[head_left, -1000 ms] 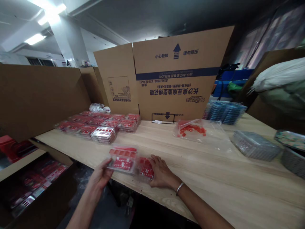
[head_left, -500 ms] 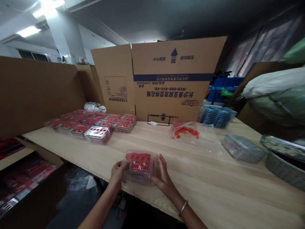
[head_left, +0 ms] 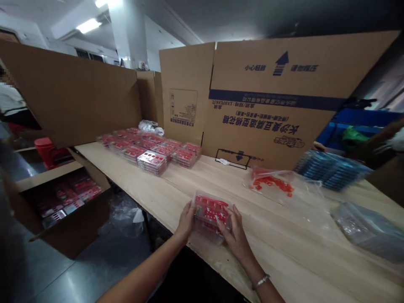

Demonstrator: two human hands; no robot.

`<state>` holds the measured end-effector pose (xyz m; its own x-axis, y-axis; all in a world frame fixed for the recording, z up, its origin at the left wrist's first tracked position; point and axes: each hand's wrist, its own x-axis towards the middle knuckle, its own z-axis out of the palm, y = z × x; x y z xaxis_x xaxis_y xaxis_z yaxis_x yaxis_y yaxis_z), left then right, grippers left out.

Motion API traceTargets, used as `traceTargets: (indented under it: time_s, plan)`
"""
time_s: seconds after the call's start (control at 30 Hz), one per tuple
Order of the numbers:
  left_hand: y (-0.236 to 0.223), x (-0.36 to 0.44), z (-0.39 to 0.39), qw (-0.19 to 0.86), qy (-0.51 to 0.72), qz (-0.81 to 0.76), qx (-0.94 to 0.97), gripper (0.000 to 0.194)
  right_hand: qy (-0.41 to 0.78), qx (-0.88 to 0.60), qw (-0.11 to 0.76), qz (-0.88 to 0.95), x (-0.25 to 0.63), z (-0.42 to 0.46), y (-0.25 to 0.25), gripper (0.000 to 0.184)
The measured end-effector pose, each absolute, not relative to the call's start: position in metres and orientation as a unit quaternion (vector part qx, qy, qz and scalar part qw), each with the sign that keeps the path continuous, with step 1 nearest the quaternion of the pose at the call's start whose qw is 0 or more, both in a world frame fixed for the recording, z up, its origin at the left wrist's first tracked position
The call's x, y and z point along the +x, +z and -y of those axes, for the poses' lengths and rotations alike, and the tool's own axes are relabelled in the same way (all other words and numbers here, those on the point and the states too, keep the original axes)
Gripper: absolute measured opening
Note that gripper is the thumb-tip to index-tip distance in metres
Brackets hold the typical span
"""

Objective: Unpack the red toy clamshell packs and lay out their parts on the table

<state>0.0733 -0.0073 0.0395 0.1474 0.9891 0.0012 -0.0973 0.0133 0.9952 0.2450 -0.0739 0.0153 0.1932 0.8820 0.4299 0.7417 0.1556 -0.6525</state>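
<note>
A stack of clear plastic packs (head_left: 208,206) with red contents and white dots lies at the table's front edge, between my hands. My left hand (head_left: 187,219) grips its left side, fingers closed along the edge. On the right, my right hand (head_left: 232,227) is closed around the other side, its fingers lying over the top corner. Farther back on the left stand stacked red packs (head_left: 153,162) in clear plastic. An open clear bag (head_left: 274,183) of small red pieces lies beyond my right hand.
Tall cardboard panels (head_left: 186,84) border the back of the table (head_left: 176,193). Blue packs (head_left: 331,168) and clear plastic trays (head_left: 369,229) stand at right. Another person's hand (head_left: 319,146) shows behind the blue packs. A carton (head_left: 72,231) of red packs sits on the floor at left.
My view has swung left, shifting the scene rightward. My right hand, earlier spread beside the packs, now closes on their right side. My left hand stays on the left side.
</note>
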Motion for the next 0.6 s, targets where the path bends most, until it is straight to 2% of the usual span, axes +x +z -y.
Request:
traceTargets:
  time_s: [0.1, 0.2, 0.43, 0.6]
  plan:
    - [0.036, 0.088, 0.008, 0.555, 0.487, -0.434, 0.515, 0.04, -0.074, -0.644, 0.337, 0.682, 0.252, 0.086, 0.019, 0.05]
    - [0.034, 0.098, 0.014, 0.553, 0.483, -0.43, 0.525, 0.042, -0.147, -0.616, 0.251, 0.732, 0.257, 0.097, 0.013, 0.062]
    - [0.032, 0.077, 0.008, 0.582, 0.404, -0.457, 0.538, 0.051, -0.154, -0.651, 0.198, 0.717, 0.259, 0.104, 0.009, 0.056]
    - [0.027, 0.019, -0.013, 0.445, 0.409, -0.551, 0.576, 0.049, -0.143, -0.678, 0.168, 0.701, 0.26, 0.101, 0.024, 0.056]
